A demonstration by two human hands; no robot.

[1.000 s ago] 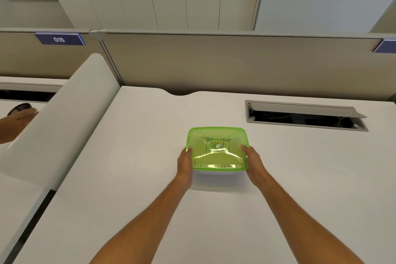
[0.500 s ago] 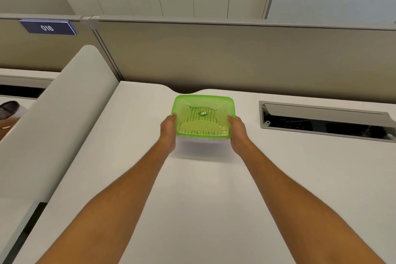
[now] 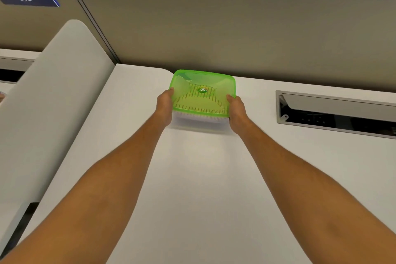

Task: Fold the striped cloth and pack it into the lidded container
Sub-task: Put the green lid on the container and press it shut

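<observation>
A clear container with a translucent green lid (image 3: 203, 83) sits on the white desk (image 3: 192, 178), close to the back partition. The lid is on. Through it I see the striped cloth (image 3: 199, 103) lying folded inside. My left hand (image 3: 165, 104) grips the container's left side and my right hand (image 3: 235, 111) grips its right side, thumbs at the lid's edge. Both arms are stretched far forward.
A beige partition wall (image 3: 235, 34) runs right behind the container. An open cable hatch (image 3: 334, 113) is cut into the desk at the right. A white rounded divider panel (image 3: 53, 92) stands along the desk's left side.
Both hands have slid the closed container away from me across the desk, from mid-desk to near the partition. My arms have stretched out.
</observation>
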